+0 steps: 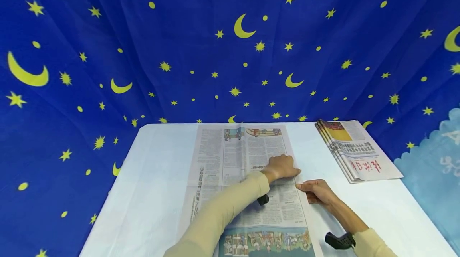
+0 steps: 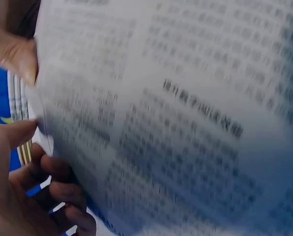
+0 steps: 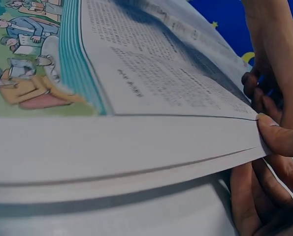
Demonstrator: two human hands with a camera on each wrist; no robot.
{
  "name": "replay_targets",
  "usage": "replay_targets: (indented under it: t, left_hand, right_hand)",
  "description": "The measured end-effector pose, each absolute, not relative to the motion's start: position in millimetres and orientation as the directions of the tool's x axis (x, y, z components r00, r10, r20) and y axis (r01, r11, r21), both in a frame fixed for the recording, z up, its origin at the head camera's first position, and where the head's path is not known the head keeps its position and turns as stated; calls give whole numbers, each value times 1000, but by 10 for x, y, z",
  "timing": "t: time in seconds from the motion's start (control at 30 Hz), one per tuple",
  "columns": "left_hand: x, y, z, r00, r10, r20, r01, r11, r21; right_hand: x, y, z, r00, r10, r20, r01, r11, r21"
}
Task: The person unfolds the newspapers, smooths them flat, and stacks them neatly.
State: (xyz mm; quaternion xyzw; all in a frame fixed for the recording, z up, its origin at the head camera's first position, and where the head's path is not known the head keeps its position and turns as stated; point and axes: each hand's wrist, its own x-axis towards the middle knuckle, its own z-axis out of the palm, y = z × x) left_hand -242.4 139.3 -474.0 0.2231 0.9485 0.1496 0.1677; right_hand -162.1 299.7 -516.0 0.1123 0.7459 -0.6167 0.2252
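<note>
- A newspaper (image 1: 237, 157) lies across the bench (image 1: 151, 193), running from the center of the head view down to its bottom edge, where it is cut off.
- The left hand (image 1: 282, 166), just right of center, reaches across the page and pinches its right edge between thumb and curled fingers.
- The right hand (image 1: 318, 191), just below and to the right, pinches the same edge, thumb on top and fingers underneath; the two hands are near each other but apart.
- In the right wrist view, the edge rises off the bench at the right of the frame, its layers showing as a thin gap along the margin.
- In the left wrist view, print fills most of the frame, partly blurred, with both thumbs at the paper's edge on the left.
- A color drawing (image 1: 266, 243) of figures spans the page at the bottom of the head view; smaller pictures sit at its top.
- A pile (image 1: 359, 149) of folded papers, red characters on the top one, rests at the bench's upper right, well apart from the newspaper.
- Pale sleeves (image 1: 223, 205) cover both arms.
- Behind, a blue backdrop (image 1: 201, 29) carries yellow moons and stars.
</note>
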Motion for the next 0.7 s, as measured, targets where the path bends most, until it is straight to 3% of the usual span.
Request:
replay_targets:
  t: [0.23,0.7]
  left_hand:
    - [-2407,1517,-4907,-880,432,-199,360,878,314]
    - [-2340,1458,-4805,-855,411,-318,297,889,349]
  right_hand:
    - [-1587,2955,-5187,-880,-44,-472,450,237,-861]
    - [-1600,2962,-5189,-887,-70,-456,437,190,-879]
